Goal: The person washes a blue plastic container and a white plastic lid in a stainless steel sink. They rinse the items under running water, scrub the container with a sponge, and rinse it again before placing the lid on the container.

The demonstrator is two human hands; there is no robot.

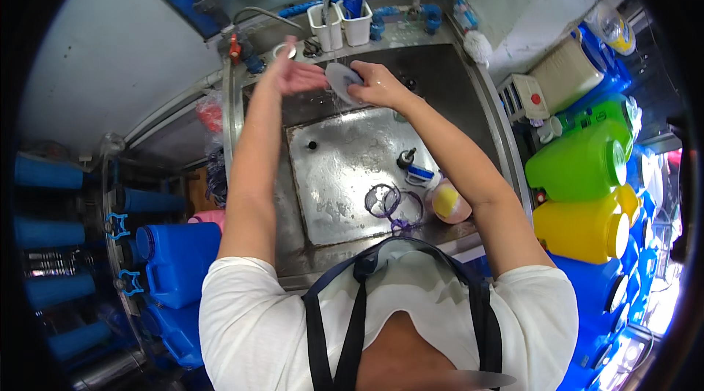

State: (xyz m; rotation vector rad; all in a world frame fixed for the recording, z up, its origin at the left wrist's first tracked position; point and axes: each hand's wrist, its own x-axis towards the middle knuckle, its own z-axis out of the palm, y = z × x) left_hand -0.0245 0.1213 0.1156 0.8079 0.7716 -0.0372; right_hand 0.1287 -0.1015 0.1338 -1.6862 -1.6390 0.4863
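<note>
Over the back of a stainless steel sink [352, 171], my right hand [379, 85] grips a round translucent disc [342, 82], perhaps a lid, by its right side. Thin water runs down past the disc. My left hand [297, 75] is blurred, fingers spread, just left of the disc; whether its fingertips touch it I cannot tell. Lower in the sink are a dark fitting [406, 158], a blue and white brush [419, 174] and purple rings [393, 203]. A pinkish container with a yellow sponge [446, 202] is near my right forearm.
Two white holders [326, 33] stand on the back ledge, beside blue pipe fittings [432, 20]. A red-handled valve [235, 50] is at the back left. Green [577, 163] and yellow [577, 226] jugs line the right side. Blue jugs [181, 259] stand at the left.
</note>
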